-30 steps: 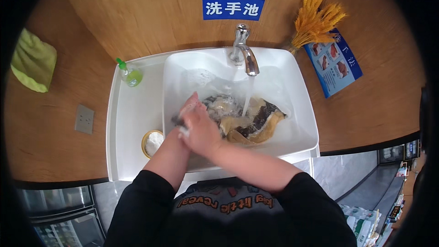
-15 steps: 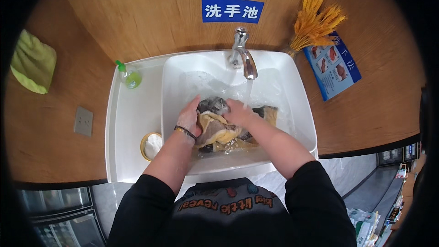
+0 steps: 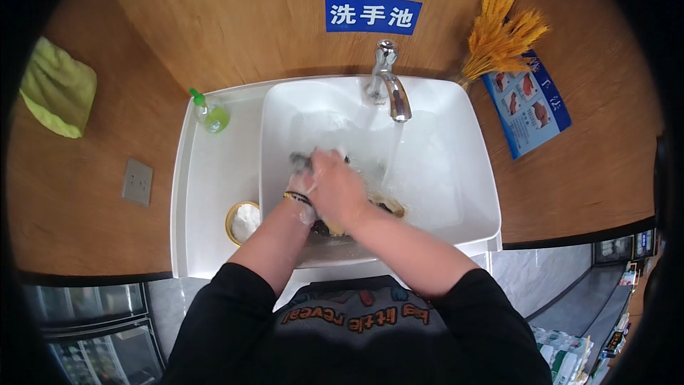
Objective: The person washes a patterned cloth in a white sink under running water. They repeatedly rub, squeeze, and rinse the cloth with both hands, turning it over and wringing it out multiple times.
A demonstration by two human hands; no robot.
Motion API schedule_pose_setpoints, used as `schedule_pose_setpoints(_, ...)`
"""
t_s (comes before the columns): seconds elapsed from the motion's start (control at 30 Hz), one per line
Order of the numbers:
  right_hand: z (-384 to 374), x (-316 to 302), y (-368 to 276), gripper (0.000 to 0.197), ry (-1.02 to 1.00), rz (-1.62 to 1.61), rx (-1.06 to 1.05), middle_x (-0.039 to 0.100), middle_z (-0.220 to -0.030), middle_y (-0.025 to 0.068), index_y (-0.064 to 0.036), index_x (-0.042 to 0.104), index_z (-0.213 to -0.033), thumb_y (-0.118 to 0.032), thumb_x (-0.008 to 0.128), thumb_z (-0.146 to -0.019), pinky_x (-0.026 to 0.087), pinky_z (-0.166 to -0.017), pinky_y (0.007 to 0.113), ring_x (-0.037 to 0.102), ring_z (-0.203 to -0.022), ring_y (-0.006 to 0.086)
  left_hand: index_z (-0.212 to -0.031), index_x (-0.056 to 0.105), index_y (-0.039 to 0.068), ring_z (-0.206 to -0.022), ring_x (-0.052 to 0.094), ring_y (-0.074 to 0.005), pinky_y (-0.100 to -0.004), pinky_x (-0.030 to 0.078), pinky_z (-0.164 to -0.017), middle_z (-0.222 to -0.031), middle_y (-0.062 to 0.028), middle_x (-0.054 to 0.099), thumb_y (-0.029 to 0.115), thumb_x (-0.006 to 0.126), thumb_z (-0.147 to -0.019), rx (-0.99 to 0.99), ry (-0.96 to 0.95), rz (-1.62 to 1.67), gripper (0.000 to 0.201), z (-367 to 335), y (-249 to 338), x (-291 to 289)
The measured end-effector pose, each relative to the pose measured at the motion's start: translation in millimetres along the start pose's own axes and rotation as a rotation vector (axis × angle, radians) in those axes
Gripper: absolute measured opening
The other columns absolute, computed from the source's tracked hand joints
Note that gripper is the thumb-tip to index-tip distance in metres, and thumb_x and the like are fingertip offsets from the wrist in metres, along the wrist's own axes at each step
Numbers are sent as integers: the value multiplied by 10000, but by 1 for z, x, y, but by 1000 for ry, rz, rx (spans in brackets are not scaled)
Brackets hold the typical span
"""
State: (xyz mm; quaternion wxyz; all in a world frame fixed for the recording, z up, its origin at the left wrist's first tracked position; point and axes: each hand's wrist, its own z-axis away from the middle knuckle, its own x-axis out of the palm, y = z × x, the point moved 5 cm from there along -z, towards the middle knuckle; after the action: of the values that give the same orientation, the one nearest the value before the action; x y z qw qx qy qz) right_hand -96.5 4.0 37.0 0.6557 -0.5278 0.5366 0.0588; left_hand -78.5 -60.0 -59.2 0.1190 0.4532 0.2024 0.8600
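Pressing a wet cloth (image 3: 388, 207) between left grip (image 3: 302, 183) and right grip (image 3: 338, 184), with the right laid across the left. Showing a limp, dark grey end past the fingers, and soaked tan and dark folds just below and to the right of both grips, low in a smooth white sink (image 3: 456, 171) with rounded corners. Cannot tell the exact closing of either grip, because of blur and overlap. Having, beyond the grip and to the right, a curved, shiny metal tap (image 3: 397, 100) with thin clear stream of water (image 3: 394, 146). To the left of the grip, on a flat white bench (image 3: 210, 193), seeing a round yellow-rimmed bowl (image 3: 246, 222) of white stuff; farther ahead, a see-through bottle (image 3: 214, 118) with green liquid.
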Motion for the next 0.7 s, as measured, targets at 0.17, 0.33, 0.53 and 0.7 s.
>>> schedule_pose_setpoints(0.17,-25,-2,21,316,-60,-27,148,489,-1037,224,-52,469,-1053,-163,540,-766,457,-776,428,543,-906,372,-913,546,86,-847,554,-214,-346,447,-772,-905,-83,585,322,462,-886,14,58,42,252,0,-1,0)
schedule_pose_setpoints(0.33,32,10,-23,313,-16,-76,-194,509,-1054,245,-39,471,-1068,-161,535,-787,442,-813,417,516,-976,371,-932,538,81,-855,549,-250,-381,424,-812,-930,-90,582,377,414,-906,-56,61,55,323,22,14,12)
schedule_pose_setpoints(0.53,-21,-11,25,265,49,-13,209,575,-859,237,-5,460,-899,-242,542,-814,450,-718,458,551,-787,418,-1005,519,79,-848,548,-222,-392,449,-758,-930,-75,575,385,402,-913,32,65,65,340,12,-4,18)
schedule_pose_setpoints(0.7,25,7,-27,281,245,-1,-214,564,-910,236,-6,476,-929,-246,541,-799,448,-734,468,550,-830,409,-941,518,89,-810,547,-210,-363,458,-732,-890,-65,570,374,428,-907,60,5,7,301,-2,11,-10)
